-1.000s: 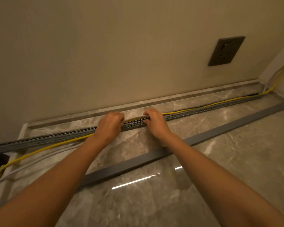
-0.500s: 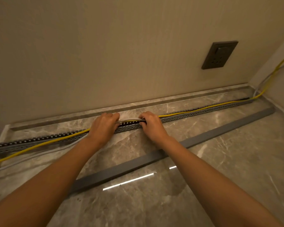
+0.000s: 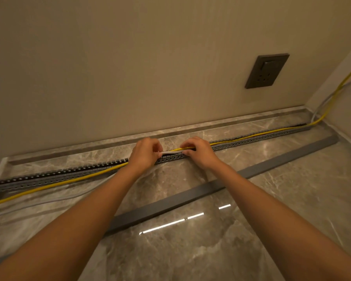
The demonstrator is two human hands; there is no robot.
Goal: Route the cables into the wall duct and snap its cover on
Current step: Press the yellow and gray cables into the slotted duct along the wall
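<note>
A long grey slotted duct (image 3: 251,141) lies on the marble floor along the wall. A yellow cable (image 3: 55,184) and a white cable (image 3: 49,200) run beside it on the left and inside it on the right. My left hand (image 3: 145,154) and my right hand (image 3: 199,152) are over the duct's middle, each pinching the two cables, which show between them just above the slots. The flat grey duct cover (image 3: 190,196) lies loose on the floor, nearer to me and parallel to the duct.
A dark wall socket (image 3: 266,71) sits on the beige wall at the right. The cables climb the right corner (image 3: 332,100). A marble skirting strip (image 3: 231,123) runs along the wall's foot. Light glares off the polished floor (image 3: 180,222).
The view has shifted slightly. My hands lifted the cable section a little above the duct, and the white cable now shows clearly between them.
</note>
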